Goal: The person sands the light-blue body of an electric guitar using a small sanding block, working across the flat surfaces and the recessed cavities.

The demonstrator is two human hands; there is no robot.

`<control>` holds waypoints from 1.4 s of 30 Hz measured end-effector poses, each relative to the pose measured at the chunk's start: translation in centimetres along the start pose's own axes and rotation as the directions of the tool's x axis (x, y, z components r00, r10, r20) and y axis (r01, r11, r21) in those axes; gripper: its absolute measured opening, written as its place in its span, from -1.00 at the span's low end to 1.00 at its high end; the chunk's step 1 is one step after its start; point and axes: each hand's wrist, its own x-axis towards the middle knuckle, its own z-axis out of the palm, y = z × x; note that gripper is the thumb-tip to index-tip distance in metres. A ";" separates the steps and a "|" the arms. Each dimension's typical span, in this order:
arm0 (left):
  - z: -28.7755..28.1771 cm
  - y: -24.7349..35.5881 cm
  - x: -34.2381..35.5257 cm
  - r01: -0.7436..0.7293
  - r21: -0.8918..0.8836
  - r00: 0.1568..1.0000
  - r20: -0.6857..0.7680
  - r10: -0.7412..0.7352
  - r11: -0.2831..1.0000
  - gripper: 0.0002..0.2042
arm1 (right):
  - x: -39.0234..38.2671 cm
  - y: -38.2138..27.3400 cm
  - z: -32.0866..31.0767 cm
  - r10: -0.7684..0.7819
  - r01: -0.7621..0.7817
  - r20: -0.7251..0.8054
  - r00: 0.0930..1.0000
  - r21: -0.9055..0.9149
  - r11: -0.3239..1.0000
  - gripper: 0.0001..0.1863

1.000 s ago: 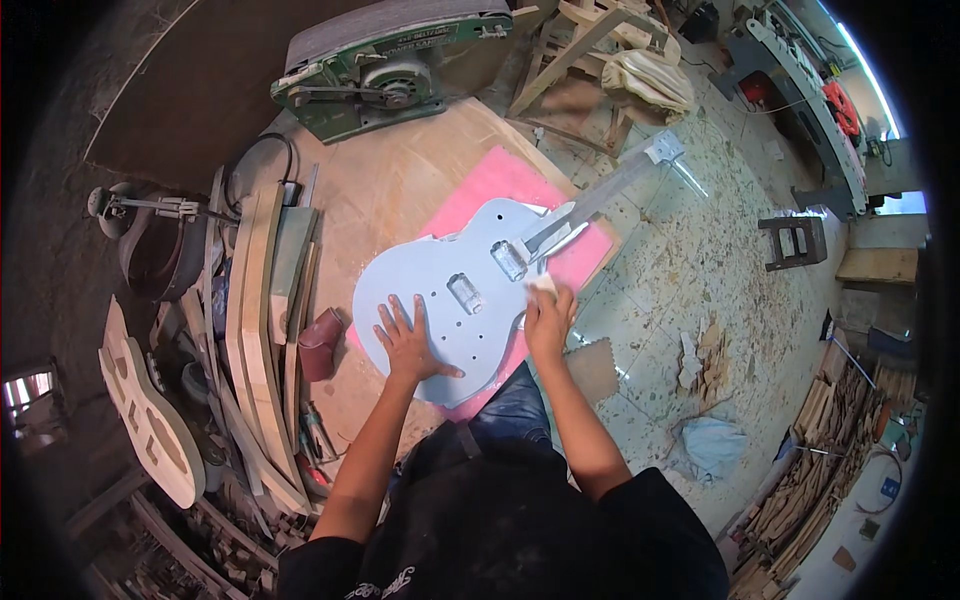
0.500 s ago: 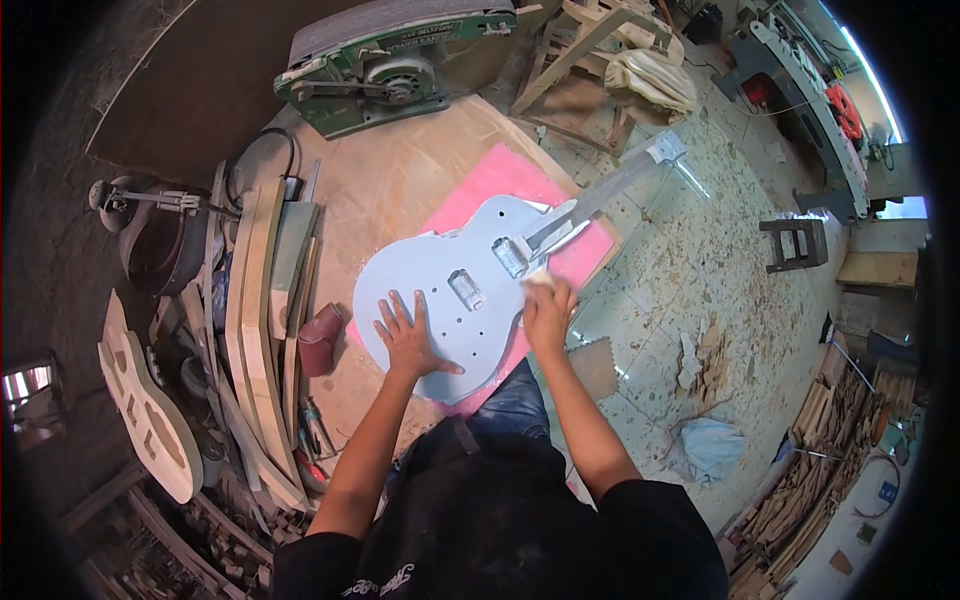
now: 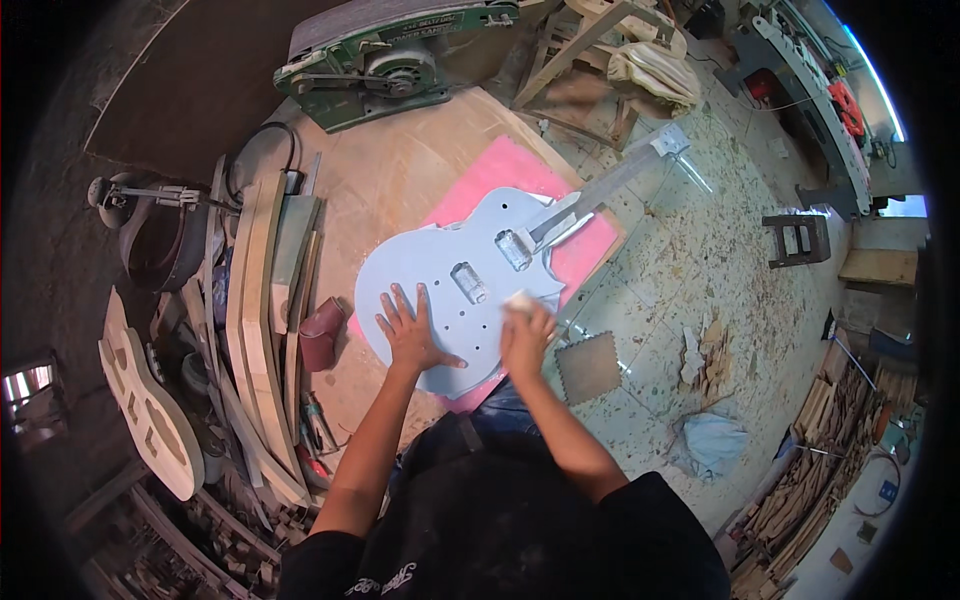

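Overhead view, 1 person at a wooden table (image 3: pixel 400 190). A pale blue guitar body (image 3: pixel 440 280) lies flat on a pink mat (image 3: pixel 500 175) near the table's right front edge; its neck (image 3: pixel 620 180) runs up and to the right, past the table edge, w/ the headstock over the floor. 2 rectangular pickup holes and several small drilled holes show on the top face.

Left hand (image 3: pixel 412 335): flat on the lower part of the guitar body, palm down, fingers (image 3: pixel 400 300) spread and released, grasping nothing. Right hand (image 3: pixel 527 335): at the body's lower right edge, fingers curled and clenched on a small pale sanding pad (image 3: pixel 520 300), pressed against the body surface. The 2 hands are near each other, not touching.

Other items: a green machine (image 3: pixel 400 50) at the table's far end; a stack of curved wood strips (image 3: pixel 260 300) along the table's left side; a dark red pouch (image 3: pixel 322 335) just beside the guitar body, left of the left hand; an unpainted guitar-shaped blank (image 3: pixel 145 410) standing at far left. On the floor, right of the table: a square of sandpaper (image 3: pixel 588 367), a small stool (image 3: pixel 800 238), a crumpled blue cloth (image 3: pixel 712 440), wood offcuts (image 3: pixel 800 490) piled at lower right. Floor is covered in dust and shavings.
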 end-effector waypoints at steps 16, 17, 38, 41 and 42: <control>-0.2 -0.2 -0.2 0.007 0.007 1.000 0.001 -0.007 1.000 0.79 | -2.5 2.1 -0.9 -0.320 0.309 0.225 0.920 0.087 0.947 -0.71; -0.4 -0.2 -0.2 0.011 0.005 1.000 0.005 -0.011 1.000 0.79 | 0.1 2.7 -1.0 -0.225 0.224 0.140 0.964 0.023 0.974 -0.71; -0.1 -0.5 -0.3 -0.006 -0.023 1.000 -0.015 0.006 1.000 0.80 | 3.3 4.0 -2.0 0.116 -0.118 -0.142 0.983 -0.009 0.993 -0.66; 0.0 -0.3 -0.3 -0.009 -0.028 1.000 -0.019 0.009 1.000 0.81 | 2.0 3.0 -1.0 0.145 -0.150 -0.177 0.974 -0.018 0.988 -0.68; 0.0 -0.4 -0.3 0.004 -0.021 1.000 -0.017 -0.004 1.000 0.81 | 1.6 3.3 -1.2 0.042 -0.042 -0.086 0.995 -0.003 0.999 -0.68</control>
